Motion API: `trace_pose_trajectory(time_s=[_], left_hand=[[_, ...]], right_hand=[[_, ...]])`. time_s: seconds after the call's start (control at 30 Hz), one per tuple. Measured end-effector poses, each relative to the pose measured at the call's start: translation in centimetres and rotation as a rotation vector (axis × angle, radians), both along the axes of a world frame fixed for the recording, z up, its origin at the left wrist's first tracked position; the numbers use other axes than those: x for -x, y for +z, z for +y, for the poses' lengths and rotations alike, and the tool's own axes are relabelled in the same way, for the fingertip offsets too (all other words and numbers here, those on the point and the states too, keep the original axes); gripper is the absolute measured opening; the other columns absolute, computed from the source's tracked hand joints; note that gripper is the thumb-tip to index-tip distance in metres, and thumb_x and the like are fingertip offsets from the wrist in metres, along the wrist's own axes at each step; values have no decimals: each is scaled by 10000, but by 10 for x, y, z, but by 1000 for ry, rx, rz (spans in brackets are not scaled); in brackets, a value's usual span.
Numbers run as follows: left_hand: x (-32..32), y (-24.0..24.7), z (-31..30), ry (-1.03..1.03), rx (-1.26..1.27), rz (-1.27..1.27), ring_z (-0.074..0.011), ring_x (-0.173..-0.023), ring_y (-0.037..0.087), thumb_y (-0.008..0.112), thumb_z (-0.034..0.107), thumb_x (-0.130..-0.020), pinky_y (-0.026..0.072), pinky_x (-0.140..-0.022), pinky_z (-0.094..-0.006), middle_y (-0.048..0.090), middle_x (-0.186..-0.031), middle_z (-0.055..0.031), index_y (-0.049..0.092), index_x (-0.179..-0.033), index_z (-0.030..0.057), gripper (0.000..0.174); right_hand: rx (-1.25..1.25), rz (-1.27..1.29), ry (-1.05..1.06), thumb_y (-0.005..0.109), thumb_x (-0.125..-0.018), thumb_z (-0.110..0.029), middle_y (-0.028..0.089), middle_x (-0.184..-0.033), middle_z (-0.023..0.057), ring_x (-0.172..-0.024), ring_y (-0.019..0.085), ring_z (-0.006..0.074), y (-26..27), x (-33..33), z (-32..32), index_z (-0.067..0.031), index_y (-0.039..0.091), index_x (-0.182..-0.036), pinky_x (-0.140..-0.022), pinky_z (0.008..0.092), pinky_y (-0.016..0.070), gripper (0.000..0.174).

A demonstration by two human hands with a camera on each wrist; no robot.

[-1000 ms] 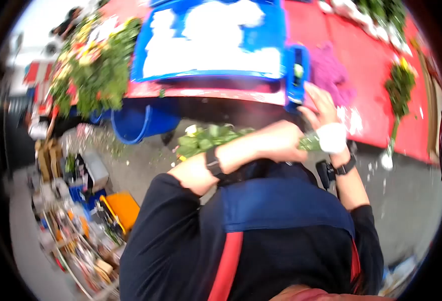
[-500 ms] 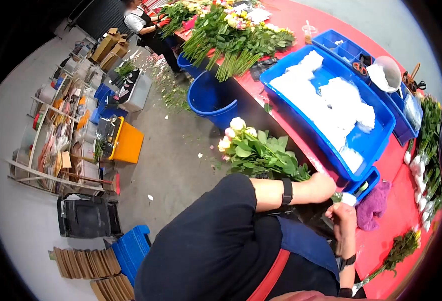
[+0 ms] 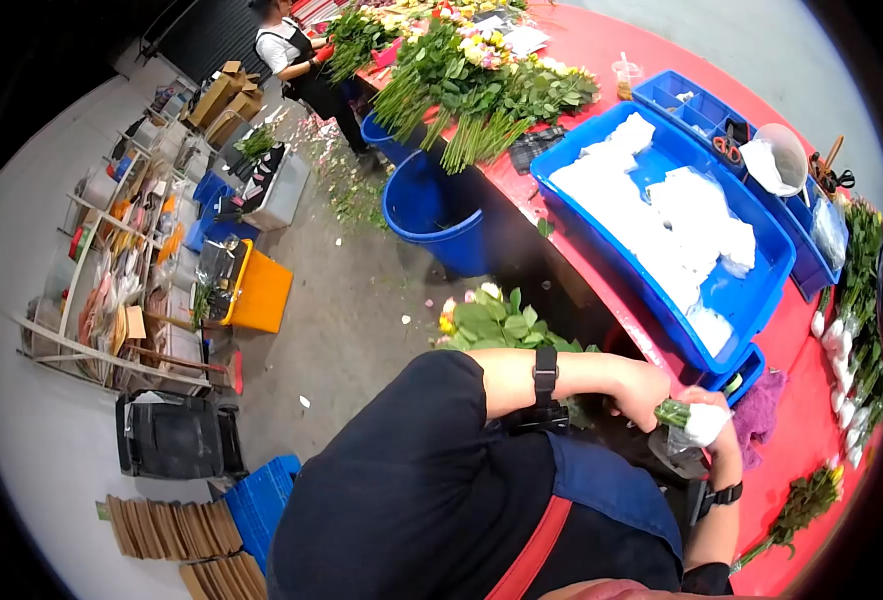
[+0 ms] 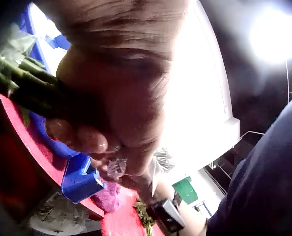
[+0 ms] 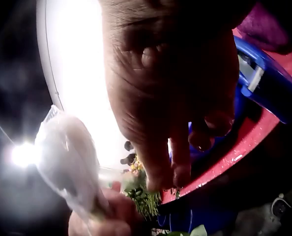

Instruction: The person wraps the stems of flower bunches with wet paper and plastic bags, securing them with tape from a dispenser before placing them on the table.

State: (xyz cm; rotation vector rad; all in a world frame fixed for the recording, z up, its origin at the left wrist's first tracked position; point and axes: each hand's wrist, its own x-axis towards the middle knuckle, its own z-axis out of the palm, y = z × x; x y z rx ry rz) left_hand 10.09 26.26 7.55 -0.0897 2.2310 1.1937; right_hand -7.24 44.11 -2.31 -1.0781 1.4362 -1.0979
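Observation:
My left hand grips the green stems of a rose bouquet. Its leaves and pale, pink and yellow blooms stick out behind my left forearm. White wrapping covered in clear plastic encloses the stem ends. In the head view my right hand is just behind this wrapped end. The right wrist view shows its fingers loosely extended, apart from the bundle. Near both hands, a small blue holder sits at the table edge beside a purple cloth.
A blue tray with wet white material stands on the red table. Cut flowers are heaped at its far end, where another person works. A blue bucket stands on the floor. Wrapped bunches line the right side.
My head view has swung left. My right hand has come back from the blue holder to the wrapped stem end, while my left hand keeps its grip on the bouquet.

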Motion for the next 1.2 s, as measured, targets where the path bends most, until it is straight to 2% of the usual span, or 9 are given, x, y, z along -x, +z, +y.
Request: trace_pose_trajectory(time_s=[0.07,0.23,0.4,0.57,0.73,0.87,1.0,1.17,1.2], left_hand=[[1,-2,-4,97,-78,-27,-206,-448,595,648,148,-724,493,-461,-332,616,-572,-123,628,-686,-22,175],[13,-21,-3,342,306,201,-334,-776,675,693,296,-708,536,-694,-435,668,-776,-205,688,-813,20,295],[54,-38,29,-97,720,340,-311,-730,692,681,254,-728,558,-627,-413,681,-752,-173,694,-741,36,219],[97,-39,79,-456,786,538,-281,-645,688,606,202,-776,553,-574,-393,677,-694,-137,694,-718,65,173],[133,-19,169,-870,738,734,-233,-645,687,613,132,-759,534,-547,-344,684,-711,-81,688,-717,92,95],[165,17,226,-810,503,1330,-275,-1104,515,635,209,-731,381,-963,-469,577,-1065,-103,581,-978,71,288],[156,15,212,-733,241,1314,-268,-1099,535,655,182,-737,397,-934,-443,582,-1070,-98,568,-1012,66,311],[131,-23,98,-501,209,1006,-239,-986,583,686,170,-750,425,-820,-385,595,-1008,-84,586,-1012,59,302],[119,-30,70,-417,305,897,-250,-968,587,684,169,-751,429,-806,-388,601,-990,-89,591,-1008,60,295]], right_hand=[[126,541,-124,731,-745,-80,651,-850,45,-809,607,136,-50,-9,23,-18,674,-939,-710,280,493,212],[-139,-66,-456,629,-898,-183,616,-626,-7,-493,454,31,14,-87,5,-15,685,-831,-448,195,330,189],[-18,-448,-583,560,-943,-193,654,-822,17,-667,581,70,41,-78,19,1,652,-1030,-576,212,464,231],[80,1229,-716,660,-714,-72,610,-1108,173,-1022,583,365,63,-71,74,28,519,-1193,-830,429,487,509],[-307,766,-771,681,-691,-236,638,-703,175,-690,628,378,26,-54,140,-74,676,-762,-631,469,497,177],[-365,872,-1344,684,-717,-232,644,-727,160,-698,635,366,16,-42,204,-96,678,-803,-613,447,504,161],[-621,1073,-1504,659,-752,-230,630,-742,180,-669,604,369,-31,-17,290,-79,662,-901,-585,412,476,212],[-340,617,-1643,635,-859,-228,670,-849,155,-711,596,228,-108,3,371,23,625,-1064,-674,380,473,324],[-666,640,-1586,639,-862,-240,668,-897,179,-737,601,240,-120,7,391,19,620,-1066,-687,378,478,330]])
